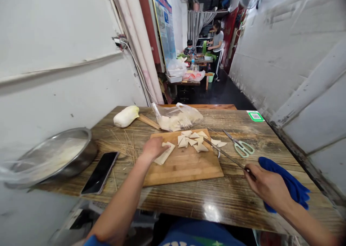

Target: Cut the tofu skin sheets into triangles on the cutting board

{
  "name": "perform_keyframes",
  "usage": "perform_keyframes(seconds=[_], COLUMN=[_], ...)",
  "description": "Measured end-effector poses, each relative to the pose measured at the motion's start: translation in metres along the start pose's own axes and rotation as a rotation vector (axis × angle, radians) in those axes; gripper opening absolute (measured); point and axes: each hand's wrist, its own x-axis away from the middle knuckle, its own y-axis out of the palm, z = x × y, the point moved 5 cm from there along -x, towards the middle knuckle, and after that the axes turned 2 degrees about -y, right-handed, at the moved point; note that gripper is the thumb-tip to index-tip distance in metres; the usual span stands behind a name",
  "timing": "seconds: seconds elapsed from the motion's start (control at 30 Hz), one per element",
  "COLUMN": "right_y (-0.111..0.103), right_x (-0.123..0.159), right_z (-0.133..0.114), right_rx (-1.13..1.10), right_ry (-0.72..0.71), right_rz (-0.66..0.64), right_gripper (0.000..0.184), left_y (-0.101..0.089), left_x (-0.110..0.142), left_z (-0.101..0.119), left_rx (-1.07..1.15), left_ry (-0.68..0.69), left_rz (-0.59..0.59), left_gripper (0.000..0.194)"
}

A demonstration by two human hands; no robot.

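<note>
My left hand [152, 147] rests on a pale strip of tofu skin [165, 153] lying on the wooden cutting board [186, 166], fingers curled down on it. Several cut triangles [192, 139] are piled at the board's far side, a few more just off its right edge [218, 143]. My right hand [266, 184] is closed round the handle of a long knife [224, 154], whose blade points toward the triangles, lying low over the board's right edge.
Green-handled scissors [243, 147] and a blue cloth [289, 183] lie at the right. A phone [100, 172], a steel bowl [58, 156], bamboo skewers [121, 143], a napa cabbage [125, 116] and a plastic bag [177, 117] sit left and back. Two people work far down the corridor.
</note>
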Motion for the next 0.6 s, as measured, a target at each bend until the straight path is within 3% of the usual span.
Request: perform_keyframes(seconds=[0.1, 0.23, 0.43, 0.6], right_y=[0.006, 0.010, 0.010, 0.011], right_x=[0.011, 0.012, 0.010, 0.013], right_z=[-0.008, -0.030, -0.052, -0.052], right_rx=[-0.134, -0.293, -0.369, -0.396], right_ry=[0.071, 0.111, 0.150, 0.201], right_rz=[-0.024, -0.088, -0.118, -0.088], right_gripper=[0.021, 0.021, 0.021, 0.023], left_y=[0.025, 0.042, 0.032, 0.023], left_x=[0.012, 0.020, 0.023, 0.054], left_z=[-0.015, -0.011, -0.011, 0.010], left_rx=[-0.058, -0.103, -0.114, -0.029], left_ry=[-0.033, -0.034, -0.067, -0.005], left_rz=[-0.071, -0.020, 0.063, 0.194], left_gripper=[0.044, 0.043, 0.033, 0.032])
